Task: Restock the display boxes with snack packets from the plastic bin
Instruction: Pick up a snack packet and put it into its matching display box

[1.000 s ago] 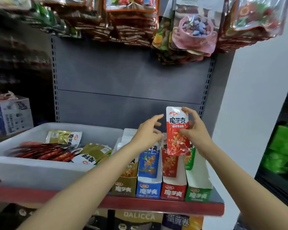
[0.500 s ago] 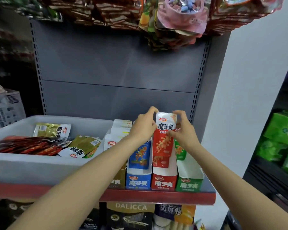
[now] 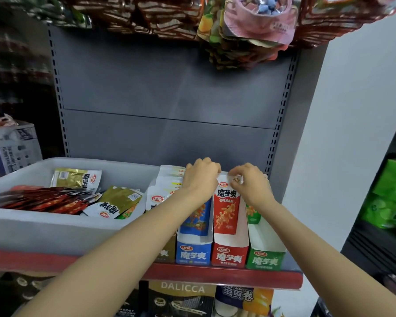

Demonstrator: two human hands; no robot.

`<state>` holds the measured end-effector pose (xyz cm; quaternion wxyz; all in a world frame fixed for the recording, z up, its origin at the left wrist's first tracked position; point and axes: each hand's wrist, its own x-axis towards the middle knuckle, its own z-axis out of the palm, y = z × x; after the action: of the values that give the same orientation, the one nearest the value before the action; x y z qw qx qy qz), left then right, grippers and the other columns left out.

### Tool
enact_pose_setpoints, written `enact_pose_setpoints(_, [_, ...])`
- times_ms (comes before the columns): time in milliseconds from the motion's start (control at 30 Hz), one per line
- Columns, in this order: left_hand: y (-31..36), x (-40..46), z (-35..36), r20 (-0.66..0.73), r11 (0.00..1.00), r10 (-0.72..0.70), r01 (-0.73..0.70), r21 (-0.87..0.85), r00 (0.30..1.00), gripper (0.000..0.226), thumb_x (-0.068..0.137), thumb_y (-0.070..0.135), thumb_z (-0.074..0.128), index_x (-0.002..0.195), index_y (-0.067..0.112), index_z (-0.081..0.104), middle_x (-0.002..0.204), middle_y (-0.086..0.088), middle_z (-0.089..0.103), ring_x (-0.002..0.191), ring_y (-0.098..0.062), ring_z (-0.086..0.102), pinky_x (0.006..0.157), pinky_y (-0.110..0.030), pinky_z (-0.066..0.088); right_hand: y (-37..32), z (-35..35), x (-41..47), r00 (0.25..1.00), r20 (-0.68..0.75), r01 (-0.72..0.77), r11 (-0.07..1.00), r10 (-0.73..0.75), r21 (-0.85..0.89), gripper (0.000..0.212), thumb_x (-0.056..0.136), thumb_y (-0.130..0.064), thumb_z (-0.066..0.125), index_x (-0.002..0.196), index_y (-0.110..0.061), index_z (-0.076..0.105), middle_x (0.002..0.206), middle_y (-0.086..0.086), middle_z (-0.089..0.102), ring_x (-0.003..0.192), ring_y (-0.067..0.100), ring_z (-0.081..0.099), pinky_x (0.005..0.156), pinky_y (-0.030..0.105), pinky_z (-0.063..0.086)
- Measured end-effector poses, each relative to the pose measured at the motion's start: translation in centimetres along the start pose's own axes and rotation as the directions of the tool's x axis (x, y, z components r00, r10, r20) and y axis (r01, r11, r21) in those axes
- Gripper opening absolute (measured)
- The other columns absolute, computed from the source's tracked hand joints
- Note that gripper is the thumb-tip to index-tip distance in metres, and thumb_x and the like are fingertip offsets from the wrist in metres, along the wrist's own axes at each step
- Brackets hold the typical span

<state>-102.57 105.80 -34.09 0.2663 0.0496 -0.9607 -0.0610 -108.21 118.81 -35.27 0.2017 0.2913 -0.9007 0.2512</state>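
Observation:
A red snack packet point(image 3: 226, 209) stands upright in the red display box point(image 3: 229, 257). My right hand point(image 3: 249, 183) pinches the packet's top right corner. My left hand point(image 3: 200, 179) has its fingers curled on the packet's top left edge. Beside the red box stand a blue display box point(image 3: 193, 253), a green one point(image 3: 265, 259) and a gold one point(image 3: 164, 252), each with packets. The white plastic bin point(image 3: 44, 232) sits to the left on the shelf and holds red packets point(image 3: 44, 200) and gold packets point(image 3: 76, 178).
The boxes and bin rest on a red-edged shelf point(image 3: 215, 274) against a grey back panel point(image 3: 169, 99). Bagged snacks point(image 3: 249, 30) hang overhead. A cardboard box point(image 3: 14, 147) is at far left, green packs point(image 3: 391, 197) at far right. More goods sit on the shelf below.
Both hands have lowered the red packet from mid-air down into the red display box. The left hand came in to grip its top edge. The camera view tilted down.

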Motion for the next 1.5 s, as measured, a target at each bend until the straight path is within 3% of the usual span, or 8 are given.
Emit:
enact_pose_setpoints(300, [-6.6, -4.8, -5.3, -0.124, 0.906, -0.171, 0.107, -0.409, 0.977, 0.017, 0.085, 0.016, 0.058, 0.098, 0.025, 0.066, 0.09, 0.012, 0.062, 0.088, -0.015, 0.058, 0.083, -0.037, 0.05, -9.3, 1.7, -0.8, 0.971, -0.031, 0.237, 0.947, -0.235, 0.219, 0.027, 0.087, -0.017, 0.062, 0.114, -0.015, 0.065, 0.11, 0.003, 0.062, 0.104, 0.017, 0.055, 0.086, 0.022, 0.038])
enact_pose_setpoints(467, [-16.3, -8.1, -7.9, -0.158, 0.888, -0.363, 0.289, -0.359, 0.918, 0.016, 0.087, 0.016, 0.057, 0.101, 0.022, 0.063, 0.094, 0.006, 0.064, 0.084, -0.016, 0.058, 0.077, -0.031, 0.048, -17.1, 5.3, 0.5, 0.944, 0.02, 0.307, 0.901, -0.329, 0.307, 0.026, 0.086, -0.015, 0.061, 0.112, -0.014, 0.065, 0.109, 0.004, 0.063, 0.104, 0.018, 0.057, 0.086, 0.022, 0.037])
enact_pose_setpoints(667, [-27.8, -11.8, -10.2, -0.056, 0.832, -0.549, 0.538, -0.136, 0.834, 0.02, 0.087, 0.018, 0.058, 0.106, 0.014, 0.063, 0.105, -0.008, 0.068, 0.099, -0.029, 0.061, 0.084, -0.036, 0.049, -26.6, 11.9, 2.3, 0.873, 0.281, 0.297, 0.891, -0.4, 0.344, 0.028, 0.09, -0.013, 0.055, 0.116, -0.006, 0.062, 0.116, 0.013, 0.063, 0.108, 0.027, 0.057, 0.087, 0.029, 0.041])
enact_pose_setpoints(833, [-32.2, -13.1, -11.2, 0.219, 0.884, -0.467, 0.456, 0.104, 0.856, 0.044, 0.09, 0.025, 0.059, 0.131, 0.01, 0.052, 0.128, -0.011, 0.059, 0.117, -0.026, 0.054, 0.098, -0.033, 0.042, -31.3, 16.1, 3.8, 0.786, 0.493, 0.256, 0.923, -0.372, 0.287, 0.042, 0.097, -0.023, 0.048, 0.135, -0.004, 0.042, 0.136, 0.016, 0.05, 0.123, 0.033, 0.047, 0.098, 0.035, 0.037])
enact_pose_setpoints(933, [-33.5, -13.2, -11.1, 0.383, 0.885, -0.462, 0.443, 0.143, 0.8, 0.037, 0.092, 0.033, 0.055, 0.122, 0.011, 0.057, 0.12, -0.008, 0.062, 0.107, -0.023, 0.056, 0.092, -0.033, 0.044, -32.4, 18.3, 4.7, 0.73, 0.587, 0.228, 0.934, -0.35, 0.273, 0.053, 0.1, -0.027, 0.039, 0.146, -0.005, 0.023, 0.149, 0.013, 0.036, 0.135, 0.03, 0.035, 0.108, 0.033, 0.028])
enact_pose_setpoints(1067, [-33.9, -13.2, -11.0, 0.364, 0.9, -0.434, 0.414, 0.135, 0.824, 0.037, 0.091, 0.034, 0.056, 0.119, 0.009, 0.059, 0.114, -0.009, 0.064, 0.105, -0.023, 0.057, 0.092, -0.036, 0.045, -32.5, 19.9, 5.5, 0.645, 0.667, 0.349, 0.92, -0.374, 0.178, 0.041, 0.1, -0.024, 0.039, 0.14, -0.013, 0.041, 0.144, 0.01, 0.042, 0.131, 0.028, 0.039, 0.105, 0.033, 0.031])
enact_pose_setpoints(1233, [-34.8, -13.8, -10.7, 0.351, 0.891, -0.427, 0.455, 0.002, 0.834, 0.049, 0.088, 0.035, 0.062, 0.13, 0.012, 0.053, 0.127, -0.005, 0.059, 0.115, -0.02, 0.053, 0.097, -0.031, 0.043, -32.6, 19.6, 5.8, 0.673, 0.603, 0.43, 0.89, -0.428, 0.151, 0.024, 0.095, -0.019, 0.052, 0.113, -0.012, 0.067, 0.114, 0.009, 0.065, 0.102, 0.024, 0.056, 0.082, 0.026, 0.039])
enact_pose_setpoints(1500, [-35.1, -14.2, -10.7, 0.352, 0.869, -0.456, 0.494, -0.02, 0.817, 0.05, 0.09, 0.037, 0.06, 0.132, 0.012, 0.05, 0.129, -0.005, 0.057, 0.116, -0.021, 0.052, 0.099, -0.033, 0.043, -32.9, 18.9, 5.6, 0.69, 0.584, 0.437, 0.889, -0.427, 0.135, 0.017, 0.093, -0.014, 0.054, 0.108, -0.012, 0.06, 0.116, 0.008, 0.061, 0.109, 0.026, 0.054, 0.082, 0.026, 0.038])
